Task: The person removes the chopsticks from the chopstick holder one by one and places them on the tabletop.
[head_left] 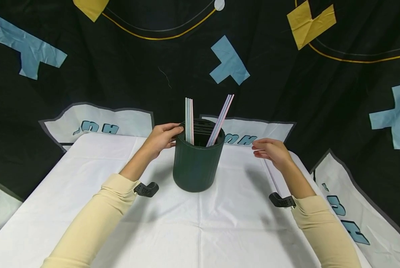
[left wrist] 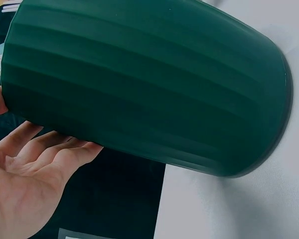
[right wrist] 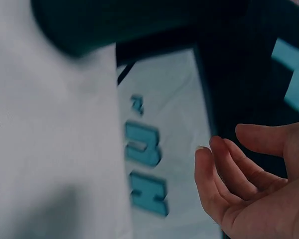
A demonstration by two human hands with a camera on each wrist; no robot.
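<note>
A dark green, round utensil holder [head_left: 197, 167] with a black slotted section at its back stands upright on the white-covered table [head_left: 173, 230]. Pastel straws rise from its opening in two bunches, one nearly vertical [head_left: 189, 119] and one leaning right [head_left: 221, 119]. At the holder's left side, my left hand [head_left: 162, 137] grips it near the rim, thumb at the top edge and fingers along the wall. The ribbed outer wall [left wrist: 139, 84] fills much of the left wrist view. Right of the holder and apart from it, my right hand [head_left: 273, 152] hovers with loosely bent fingers, holding nothing.
A thin pale strip [head_left: 272, 175], perhaps a straw, lies on the table by the right wrist. Behind the table hangs a black cloth [head_left: 129, 74] with blue and yellow tape pieces. White lettered banner parts [head_left: 119, 121] show along the table's back edge.
</note>
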